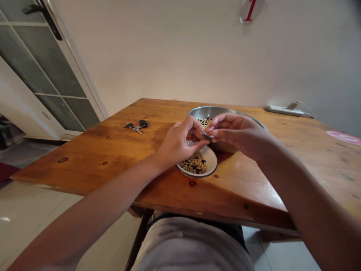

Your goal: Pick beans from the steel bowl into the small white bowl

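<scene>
Head view: left hand [179, 145] curled narrow over the white enamel plate [212, 160]; right hand [237, 133] in a narrow pinch, fingers close to the left's, above the steel bowl [218, 112]. Possibly holding a bean, too small to tell. Mixed pale and black beans [194, 163] lie in the plate, more beans [204, 123] in the bowl. Plate sits just in front of the bowl on the wooden desk [84, 150]. Keys [135, 128] lie left, well apart; power strip [284, 110] at the far edge.

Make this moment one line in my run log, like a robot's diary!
left hand: over white plate of yellow and black beans | right hand: beside it, by steel bowl | nearby: keys on wooden table
</scene>
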The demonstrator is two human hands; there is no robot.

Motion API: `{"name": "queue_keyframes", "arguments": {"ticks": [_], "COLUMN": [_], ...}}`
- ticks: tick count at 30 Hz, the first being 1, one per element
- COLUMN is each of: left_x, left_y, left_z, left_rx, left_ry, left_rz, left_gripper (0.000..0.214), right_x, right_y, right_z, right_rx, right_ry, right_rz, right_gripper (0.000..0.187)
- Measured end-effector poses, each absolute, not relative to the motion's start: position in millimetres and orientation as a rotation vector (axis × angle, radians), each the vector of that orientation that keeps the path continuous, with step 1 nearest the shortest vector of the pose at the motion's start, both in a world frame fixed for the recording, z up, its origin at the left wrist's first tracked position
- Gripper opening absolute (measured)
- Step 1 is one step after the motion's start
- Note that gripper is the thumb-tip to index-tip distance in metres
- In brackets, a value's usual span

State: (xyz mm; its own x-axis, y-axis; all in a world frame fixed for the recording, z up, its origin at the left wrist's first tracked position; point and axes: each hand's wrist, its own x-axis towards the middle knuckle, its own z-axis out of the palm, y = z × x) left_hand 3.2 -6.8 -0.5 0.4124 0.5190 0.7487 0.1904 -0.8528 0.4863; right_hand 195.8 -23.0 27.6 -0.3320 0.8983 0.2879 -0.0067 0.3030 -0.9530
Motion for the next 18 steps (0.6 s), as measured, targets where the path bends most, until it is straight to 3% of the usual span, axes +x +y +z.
{"name": "queue_keyframes", "arguments": {"ticks": [18], "left_x": [3.0], "left_y": [-7.3], "left_z": [-0.1], "left_rx": [2.324], "left_ry": [0.642], "left_rz": [1.397], "left_gripper": [0.023], "right_x": [192.8], "right_y": [-25.7], "right_z": [29.4], "right_rx": [-0.859], "right_ry": [-1.597], "right_rz": [1.131], "right_gripper": [0.023]}}
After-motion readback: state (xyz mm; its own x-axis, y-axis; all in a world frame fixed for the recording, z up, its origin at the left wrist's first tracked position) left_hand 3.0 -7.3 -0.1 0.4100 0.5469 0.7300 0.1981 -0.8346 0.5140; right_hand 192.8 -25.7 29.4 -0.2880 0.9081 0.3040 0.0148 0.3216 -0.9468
